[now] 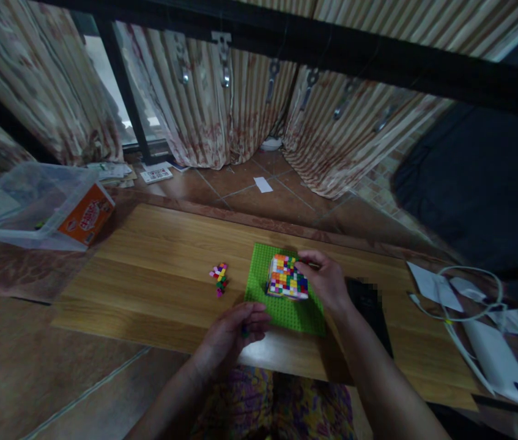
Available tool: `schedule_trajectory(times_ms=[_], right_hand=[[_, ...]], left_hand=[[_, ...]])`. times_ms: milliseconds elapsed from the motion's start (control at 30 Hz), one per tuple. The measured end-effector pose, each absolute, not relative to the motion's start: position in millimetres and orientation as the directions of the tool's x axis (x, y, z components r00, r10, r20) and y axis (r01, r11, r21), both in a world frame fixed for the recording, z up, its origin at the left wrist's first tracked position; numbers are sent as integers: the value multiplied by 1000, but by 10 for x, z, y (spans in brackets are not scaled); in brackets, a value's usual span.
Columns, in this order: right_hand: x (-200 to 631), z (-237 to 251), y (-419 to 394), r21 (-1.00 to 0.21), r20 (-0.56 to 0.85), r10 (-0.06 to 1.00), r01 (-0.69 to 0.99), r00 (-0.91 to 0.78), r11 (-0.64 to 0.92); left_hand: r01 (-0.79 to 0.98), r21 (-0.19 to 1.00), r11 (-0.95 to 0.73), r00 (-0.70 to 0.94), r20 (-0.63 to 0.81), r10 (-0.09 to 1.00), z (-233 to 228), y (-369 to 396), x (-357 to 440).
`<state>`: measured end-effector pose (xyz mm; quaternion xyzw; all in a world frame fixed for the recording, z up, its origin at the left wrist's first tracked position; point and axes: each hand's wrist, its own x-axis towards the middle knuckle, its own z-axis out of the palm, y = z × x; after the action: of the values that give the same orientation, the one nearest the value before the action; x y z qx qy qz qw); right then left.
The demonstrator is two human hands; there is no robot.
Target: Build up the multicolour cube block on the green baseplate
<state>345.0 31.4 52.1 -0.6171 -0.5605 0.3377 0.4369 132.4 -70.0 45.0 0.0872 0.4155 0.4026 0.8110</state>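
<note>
A block built of many small multicoloured toy bricks point(287, 278) stands on a green studded baseplate point(262, 260). My right hand point(327, 281) reaches over its far right corner. The thumb and fingertips are pinched together at the top surface, and whatever is between them is hidden. Low over the baseplate's near left corner is my left hand point(238, 327), fingers curled inward. A small dark bit, seemingly a loose brick, shows in its palm. Left of the baseplate, a small pile of loose bricks point(219, 278) in several colours lies on the wooden table.
The wooden table point(158, 269) carries a black object point(369, 305) beside my right forearm. White cables point(446, 318) and a white device point(501, 360) lie at the right. A clear plastic bin point(33, 201) with an orange label stands far left. Curtains point(249, 110) hang behind.
</note>
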Motion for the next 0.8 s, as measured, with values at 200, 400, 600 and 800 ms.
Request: schedule_trajectory(times_ms=[200,400,600,800], right_hand=[[3394,452,312,-985,-169,968,15,183,-175],[3309,483,293,-973,-228,949,-75,218,-216],[3337,428,291,-984,-177,961,-62,212,-168],[3247,695,-120,-904,238,945,406,223,132]], left_hand=[[-583,475,659,331,-602,727,419,-690,1310],[-621,429,656,337,-610,717,453,-652,1313],[-751,330,572,345,-543,766,613,-643,1294],[-822,274,500,352,-445,823,734,-686,1291]])
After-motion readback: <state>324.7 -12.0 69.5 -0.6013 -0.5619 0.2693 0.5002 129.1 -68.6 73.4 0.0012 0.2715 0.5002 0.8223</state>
